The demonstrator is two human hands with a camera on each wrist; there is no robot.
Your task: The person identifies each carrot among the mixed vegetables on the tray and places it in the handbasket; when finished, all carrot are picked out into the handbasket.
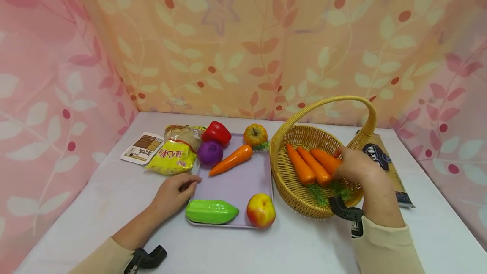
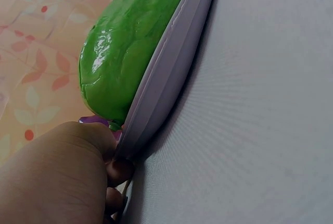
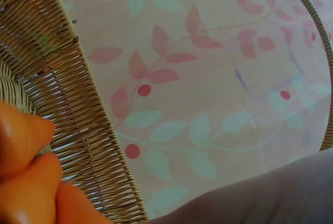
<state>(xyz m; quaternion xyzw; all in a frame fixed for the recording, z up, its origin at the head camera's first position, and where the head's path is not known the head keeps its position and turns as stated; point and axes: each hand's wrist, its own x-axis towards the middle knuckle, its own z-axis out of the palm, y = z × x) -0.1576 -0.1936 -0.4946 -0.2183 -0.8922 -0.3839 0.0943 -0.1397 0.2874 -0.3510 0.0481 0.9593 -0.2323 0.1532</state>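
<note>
My right hand (image 1: pixel 357 166) reaches into a wicker basket (image 1: pixel 283 138) and grips the rightmost of three orange carrots there; that carrot (image 1: pixel 325 160) lies beside another carrot (image 1: pixel 313 165) and a third carrot (image 1: pixel 298 165), green tops toward me. In the right wrist view the carrots' orange ends (image 3: pixel 28 187) show at lower left, with the fingers out of sight. My left hand (image 1: pixel 175 191) holds the left rim of a lilac tray (image 1: pixel 236 189). Thumb and curled fingers meet at that rim in the left wrist view, just past a green bumpy vegetable (image 2: pixel 130 47).
On the tray are a carrot (image 1: pixel 231 160), purple onion (image 1: pixel 210 153), red pepper (image 1: pixel 217 133), small pumpkin (image 1: pixel 255 134) and a red-yellow peach (image 1: pixel 261 210). Yellow bag (image 1: pixel 173 155) and white packet (image 1: pixel 142 148) lie left; a brown bag (image 1: pixel 388 164) is behind the basket, whose tall handle (image 1: pixel 323 101) arches up.
</note>
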